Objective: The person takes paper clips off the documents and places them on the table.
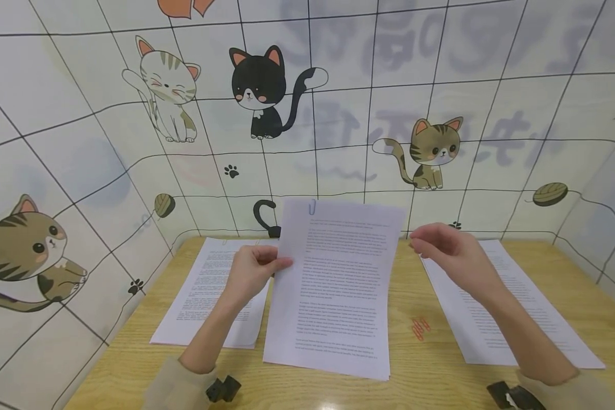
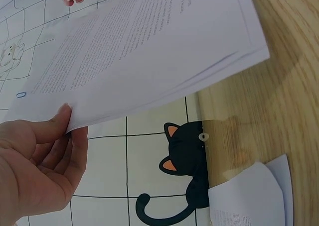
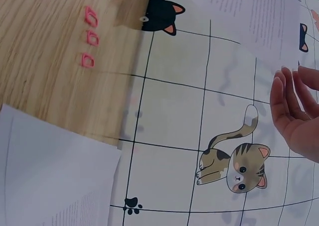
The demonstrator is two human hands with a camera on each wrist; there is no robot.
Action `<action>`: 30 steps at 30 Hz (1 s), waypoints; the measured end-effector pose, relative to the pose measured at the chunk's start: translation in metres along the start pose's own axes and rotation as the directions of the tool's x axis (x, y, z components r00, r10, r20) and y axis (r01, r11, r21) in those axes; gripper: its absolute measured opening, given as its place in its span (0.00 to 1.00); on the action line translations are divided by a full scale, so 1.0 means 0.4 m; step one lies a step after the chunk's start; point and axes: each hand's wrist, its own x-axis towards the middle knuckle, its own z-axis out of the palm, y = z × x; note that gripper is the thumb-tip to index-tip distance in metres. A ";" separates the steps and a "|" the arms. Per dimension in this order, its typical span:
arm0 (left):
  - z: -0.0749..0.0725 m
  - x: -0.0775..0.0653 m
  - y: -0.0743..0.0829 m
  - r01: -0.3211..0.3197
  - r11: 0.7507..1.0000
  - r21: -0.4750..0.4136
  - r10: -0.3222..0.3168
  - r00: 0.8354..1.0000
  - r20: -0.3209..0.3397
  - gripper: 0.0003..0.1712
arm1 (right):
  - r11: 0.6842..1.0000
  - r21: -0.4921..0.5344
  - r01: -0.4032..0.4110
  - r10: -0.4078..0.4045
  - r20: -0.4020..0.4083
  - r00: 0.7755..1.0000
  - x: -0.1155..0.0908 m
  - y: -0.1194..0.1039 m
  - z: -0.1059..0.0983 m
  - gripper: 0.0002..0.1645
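Note:
My left hand [image 1: 253, 270] pinches the left edge of a printed paper bundle [image 1: 338, 296] between thumb and fingers, holding it up over the table. At its top left corner sits a blue paper clip [image 1: 312, 206], also visible in the left wrist view as a blue clip [image 2: 21, 94]. Loose layered edges show along the side of the sheets [image 2: 219, 66]. My right hand [image 1: 453, 250] hovers just right of the bundle's upper right edge, fingers loosely bent, with nothing seen between them. In the right wrist view its fingertips [image 3: 279, 81] are close by the paper's corner.
Left on the wooden table [image 1: 338, 393] lies a printed stack [image 1: 205, 302] with yellowish clips at its top. Another printed stack [image 1: 502, 307] lies at the right. Several red paper clips [image 1: 419, 328] rest between. A cat-patterned wall covering [image 1: 338, 125] stands behind.

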 end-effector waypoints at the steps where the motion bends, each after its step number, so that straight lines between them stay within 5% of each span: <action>1: 0.001 -0.001 0.000 -0.005 1.000 0.004 0.005 1.000 0.000 0.08 | 1.000 0.009 0.004 -0.004 -0.006 1.000 0.001 -0.005 0.002 0.13; 30: 0.024 -0.015 0.015 -0.162 0.980 0.115 0.162 0.987 0.008 0.04 | 0.977 0.099 0.188 -0.174 -0.132 0.976 0.069 -0.099 0.109 0.09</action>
